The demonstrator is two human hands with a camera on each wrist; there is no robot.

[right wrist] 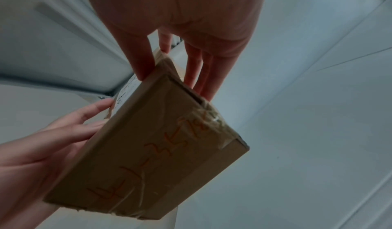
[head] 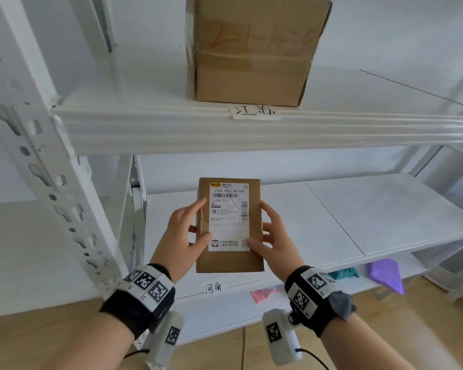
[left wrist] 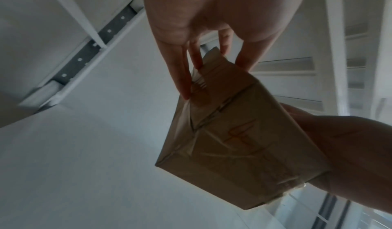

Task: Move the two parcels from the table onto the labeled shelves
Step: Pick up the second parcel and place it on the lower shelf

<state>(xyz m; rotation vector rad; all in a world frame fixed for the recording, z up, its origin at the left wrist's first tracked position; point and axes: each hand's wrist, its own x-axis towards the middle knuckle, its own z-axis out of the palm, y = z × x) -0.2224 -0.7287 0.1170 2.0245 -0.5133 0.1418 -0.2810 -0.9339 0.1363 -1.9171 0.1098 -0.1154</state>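
Observation:
A small flat cardboard parcel (head: 229, 225) with a white shipping label faces me, held level just above the middle shelf board (head: 332, 222). My left hand (head: 190, 225) grips its left edge, thumb on the label and fingers underneath. My right hand (head: 265, 228) grips the right edge the same way. The left wrist view shows the left hand (left wrist: 212, 56) pinching the parcel (left wrist: 244, 140) at its end. From the right wrist, the right hand (right wrist: 180, 65) clasps the parcel (right wrist: 159, 148), whose underside bears orange writing. A larger cardboard box (head: 251, 54) stands on the upper shelf (head: 145, 102).
Handwritten paper labels are stuck to the upper shelf edge (head: 254, 112) and the middle shelf edge (head: 213, 287). A white perforated upright (head: 38, 156) stands at left. Purple (head: 385, 273), teal (head: 345, 273) and pink (head: 262, 295) bags lie on a lower level.

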